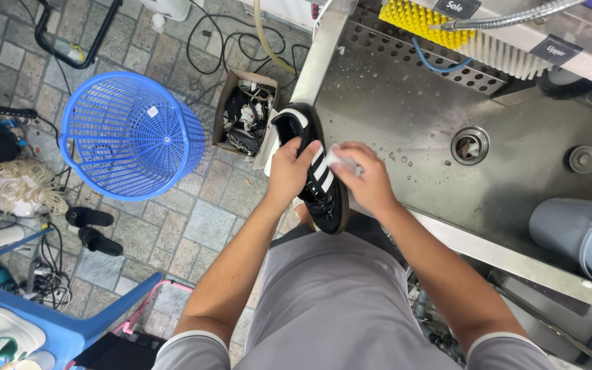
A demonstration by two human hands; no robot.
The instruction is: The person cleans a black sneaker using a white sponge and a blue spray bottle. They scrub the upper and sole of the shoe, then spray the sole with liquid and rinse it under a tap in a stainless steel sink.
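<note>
Overhead, two hands, left [289, 171] gripping one black shoe [316, 175], right [371, 181] pinching one white cloth [340, 159]

Bright, even daylight throughout, with only soft, short shadows. Dull glare and pale reflections across the wet steel surface [405, 116] on the right. Sharp focus at centre; slight blur around the right hand [368, 181]. Wide-angle bending of straight lines toward the edges.
</note>
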